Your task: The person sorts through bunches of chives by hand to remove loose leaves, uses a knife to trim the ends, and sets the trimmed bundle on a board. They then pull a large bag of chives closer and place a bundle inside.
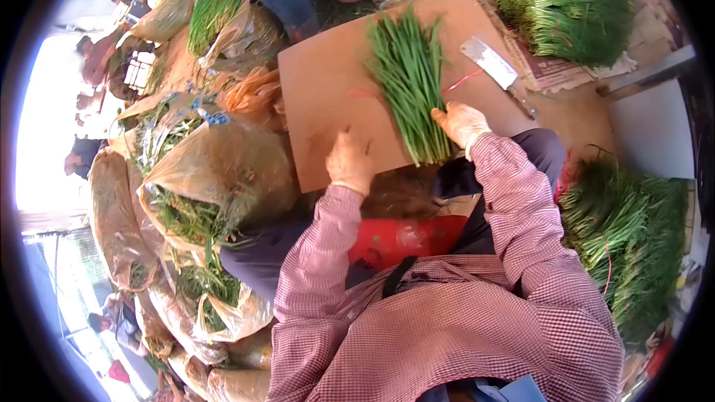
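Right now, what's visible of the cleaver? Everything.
The cleaver lies on the brown board, to the right of the green bundle. Broad, pale, metal-looking blade with darker marks; brownish handle, perhaps wood. Blade end points away from the wearer, handle back toward the wearer's right knee. Neither hand touches it. A red string reaches toward the blade; contact unclear.

Bright opening (48,104) at left, grey panel (655,130) at right

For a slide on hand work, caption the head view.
Right hand on a bundle of green stalks, cleaver beside it on a brown board.
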A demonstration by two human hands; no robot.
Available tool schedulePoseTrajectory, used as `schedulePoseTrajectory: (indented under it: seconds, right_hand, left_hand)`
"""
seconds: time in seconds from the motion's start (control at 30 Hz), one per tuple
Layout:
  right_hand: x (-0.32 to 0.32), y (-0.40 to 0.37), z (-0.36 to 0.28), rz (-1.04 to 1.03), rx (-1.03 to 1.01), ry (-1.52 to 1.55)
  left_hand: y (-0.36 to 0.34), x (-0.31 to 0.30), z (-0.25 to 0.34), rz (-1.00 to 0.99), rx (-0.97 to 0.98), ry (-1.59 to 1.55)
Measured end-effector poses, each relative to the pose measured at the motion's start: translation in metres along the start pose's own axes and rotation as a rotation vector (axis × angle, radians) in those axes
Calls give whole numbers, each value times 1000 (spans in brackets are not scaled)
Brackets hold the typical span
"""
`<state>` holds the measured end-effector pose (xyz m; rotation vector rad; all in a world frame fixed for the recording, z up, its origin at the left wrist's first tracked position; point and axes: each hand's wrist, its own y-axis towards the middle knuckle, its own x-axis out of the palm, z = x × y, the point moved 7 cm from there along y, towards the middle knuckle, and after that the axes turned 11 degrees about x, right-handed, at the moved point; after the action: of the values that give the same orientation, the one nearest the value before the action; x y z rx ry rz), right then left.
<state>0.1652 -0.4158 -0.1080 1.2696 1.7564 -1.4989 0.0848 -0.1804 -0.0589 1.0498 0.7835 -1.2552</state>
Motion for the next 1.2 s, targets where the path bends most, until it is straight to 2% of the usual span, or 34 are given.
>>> schedulePoseTrajectory:
  seconds: [0.03, 0.17, 0.27, 0.4, 0.43, 0.57, 0.67, 0.83, 0.9, 1.0, 1.07, 1.17, 1.2]
  right_hand:
    - [-6, -1, 2, 23, 22, 26]
    - [-4, -8, -3, 34, 21, 78]
    - [4, -7, -3, 99, 11, 69]
    - [16, -1, -3, 94, 0, 181]
    - [16, 0, -7, 132, -49, 169]
    - [14, 9, -10, 116, -23, 271]
    - [8, 16, -18, 135, -46, 271]
    - [-9, 2, -14, 65, 48, 206]
    - [-21, -3, -3, 232, 36, 178]
    - [-60, -11, 6, 416, 41, 201]
    - [-71, 4, 7, 595, -125, 321]
    - [-98, 32, -9, 297, -189, 528]
    - [-104, 45, -12, 284, -207, 536]
  left_hand:
    - [24, -3, 12, 46, 24, -68]
    - [31, 36, 35, -475, -293, -143]
    - [34, 61, 33, -369, -344, -160]
    - [45, 90, 44, -190, -304, -478]
    - [47, 92, 48, -135, -277, -456]
    - [53, 105, 38, -62, -228, -461]
    - [62, 110, 27, -57, -197, -397]
    - [60, 86, 33, -190, -344, -290]
    - [54, 64, 38, -217, -439, -133]
    - [57, 29, 59, -40, -190, -69]
    - [67, 19, 83, 13, 122, -26]
    - [80, 30, 111, 9, 488, 19]
    - [85, 38, 122, -7, 592, 28]
